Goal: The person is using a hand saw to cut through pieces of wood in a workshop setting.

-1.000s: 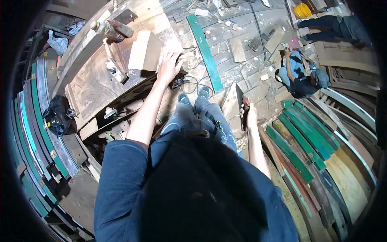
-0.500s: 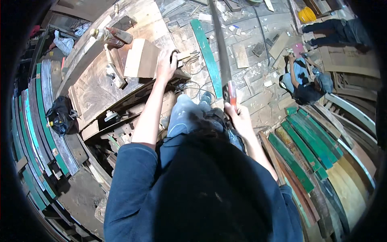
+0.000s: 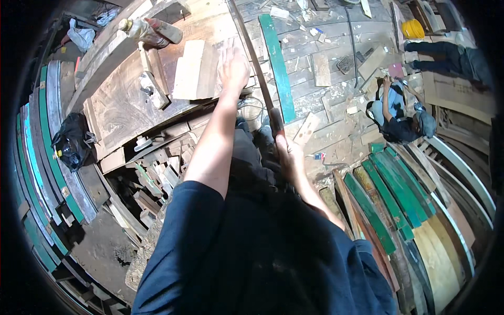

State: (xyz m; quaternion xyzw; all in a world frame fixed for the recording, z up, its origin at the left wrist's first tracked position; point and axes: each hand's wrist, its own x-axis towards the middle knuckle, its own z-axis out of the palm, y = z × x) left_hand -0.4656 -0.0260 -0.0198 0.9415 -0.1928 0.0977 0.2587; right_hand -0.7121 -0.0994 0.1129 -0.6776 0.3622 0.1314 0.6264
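I've right hand (image 3: 289,153) wrapped round saw handle (image 3: 276,121), likely for blade (image 3: 255,60) control; left hand (image 3: 234,71), fingers stretched out, beside wood block (image 3: 191,71) on workbench (image 3: 123,113), probably bracing.

Dark slanting saw (image 3: 256,63); pale block (image 3: 194,71)

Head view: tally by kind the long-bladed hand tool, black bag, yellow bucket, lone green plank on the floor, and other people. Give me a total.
Long-bladed tool, in the right hand: 1
Black bag: 1
Yellow bucket: 1
Lone green plank: 1
Other people: 2
Total: 6
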